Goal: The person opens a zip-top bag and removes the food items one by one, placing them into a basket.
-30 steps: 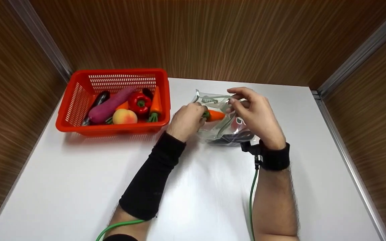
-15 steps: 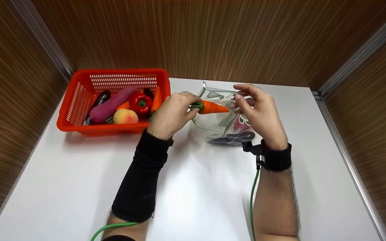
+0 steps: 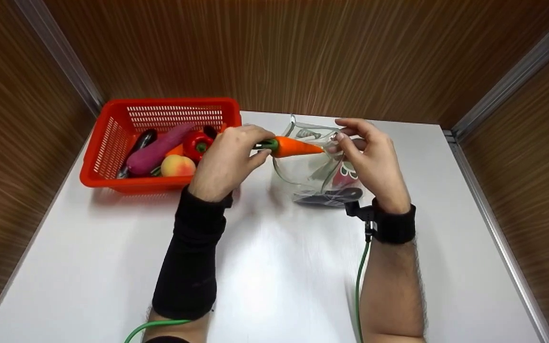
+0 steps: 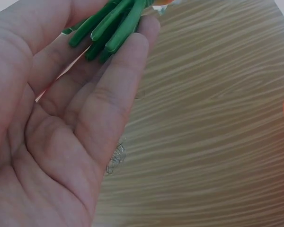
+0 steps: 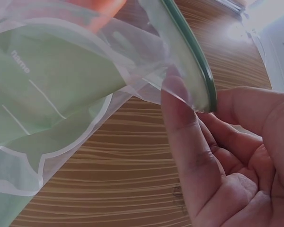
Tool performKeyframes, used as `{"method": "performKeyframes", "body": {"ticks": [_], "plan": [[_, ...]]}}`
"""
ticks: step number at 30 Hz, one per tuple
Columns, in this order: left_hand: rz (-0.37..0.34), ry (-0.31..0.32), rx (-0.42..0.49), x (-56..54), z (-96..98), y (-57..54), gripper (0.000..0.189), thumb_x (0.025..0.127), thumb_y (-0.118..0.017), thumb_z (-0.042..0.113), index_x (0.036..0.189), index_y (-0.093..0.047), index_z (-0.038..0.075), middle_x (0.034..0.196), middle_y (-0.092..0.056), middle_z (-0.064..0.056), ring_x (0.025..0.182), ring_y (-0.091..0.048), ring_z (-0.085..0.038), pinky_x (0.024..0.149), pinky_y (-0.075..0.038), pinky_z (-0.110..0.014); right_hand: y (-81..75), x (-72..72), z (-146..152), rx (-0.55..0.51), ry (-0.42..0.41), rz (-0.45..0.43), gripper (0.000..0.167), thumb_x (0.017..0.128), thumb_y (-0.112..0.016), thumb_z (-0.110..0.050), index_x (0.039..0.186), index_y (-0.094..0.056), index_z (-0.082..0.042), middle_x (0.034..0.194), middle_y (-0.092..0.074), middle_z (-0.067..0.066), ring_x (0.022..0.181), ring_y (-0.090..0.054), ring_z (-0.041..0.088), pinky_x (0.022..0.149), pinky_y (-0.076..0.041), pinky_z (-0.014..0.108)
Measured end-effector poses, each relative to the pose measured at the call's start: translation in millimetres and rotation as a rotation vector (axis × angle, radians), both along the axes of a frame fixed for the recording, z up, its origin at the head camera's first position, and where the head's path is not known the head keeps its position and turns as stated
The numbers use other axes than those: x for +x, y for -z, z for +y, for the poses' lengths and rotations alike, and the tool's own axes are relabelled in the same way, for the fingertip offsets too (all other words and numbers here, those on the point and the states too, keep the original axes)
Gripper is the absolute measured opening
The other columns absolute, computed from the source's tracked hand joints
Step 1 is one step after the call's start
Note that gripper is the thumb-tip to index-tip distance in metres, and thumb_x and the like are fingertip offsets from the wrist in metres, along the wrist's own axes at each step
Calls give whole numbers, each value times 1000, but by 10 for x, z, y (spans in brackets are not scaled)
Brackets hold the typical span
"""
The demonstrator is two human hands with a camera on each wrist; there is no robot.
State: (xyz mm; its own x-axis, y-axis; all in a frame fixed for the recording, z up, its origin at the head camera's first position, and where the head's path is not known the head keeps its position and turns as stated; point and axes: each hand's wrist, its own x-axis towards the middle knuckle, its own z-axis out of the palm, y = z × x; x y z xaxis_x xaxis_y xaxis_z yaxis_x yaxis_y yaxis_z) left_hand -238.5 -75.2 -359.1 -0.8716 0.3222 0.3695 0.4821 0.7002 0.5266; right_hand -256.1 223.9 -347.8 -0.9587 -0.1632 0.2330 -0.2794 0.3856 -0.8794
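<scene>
In the head view my left hand (image 3: 229, 159) pinches an orange carrot (image 3: 296, 146) by its green stalk end. The carrot's tip points right, over the mouth of a clear zip bag (image 3: 298, 174). In the left wrist view, the green stalks (image 4: 116, 28) lie between thumb and fingers. My right hand (image 3: 370, 159) pinches the bag's rim at its right corner. The right wrist view shows the green zip edge (image 5: 194, 52) between thumb and fingertip. Inside the bag's bottom lies a dark, long thing (image 3: 329, 196), which looks like an eggplant.
A red basket (image 3: 160, 183) stands at the left, holding a purple eggplant-like vegetable (image 3: 160, 149), a peach (image 3: 177, 165), a red bell pepper (image 3: 196, 144) and others. Wood-grain walls (image 3: 274, 52) enclose the white table (image 3: 284, 267). A green cable (image 3: 359, 281) runs along the right forearm.
My left hand has drawn left and slightly up with the carrot, away from the bag. The bag's mouth stands wider. My right hand has shifted slightly right and up.
</scene>
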Motion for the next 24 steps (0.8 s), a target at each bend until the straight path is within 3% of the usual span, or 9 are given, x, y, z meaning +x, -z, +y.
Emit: {"method": "performKeyframes", "body": {"ticks": [17, 24], "plan": [[49, -82, 100, 279, -465, -218, 30, 109, -86, 11, 138, -85, 5, 137, -86, -13, 128, -82, -31, 121, -66, -48, -7, 5, 3, -10, 8, -1, 35, 118, -68, -7, 152, -73, -1, 126, -83, 24, 86, -85, 3, 80, -71, 21], [93, -167, 146, 397, -732, -263, 32, 110, -85, 12, 142, -84, 7, 140, -85, -14, 136, -81, -33, 124, -64, -51, -7, 6, 4, -12, 3, 2, 35, 118, -68, -7, 152, -73, -1, 126, -83, 24, 85, -84, 2, 80, -70, 20]]}}
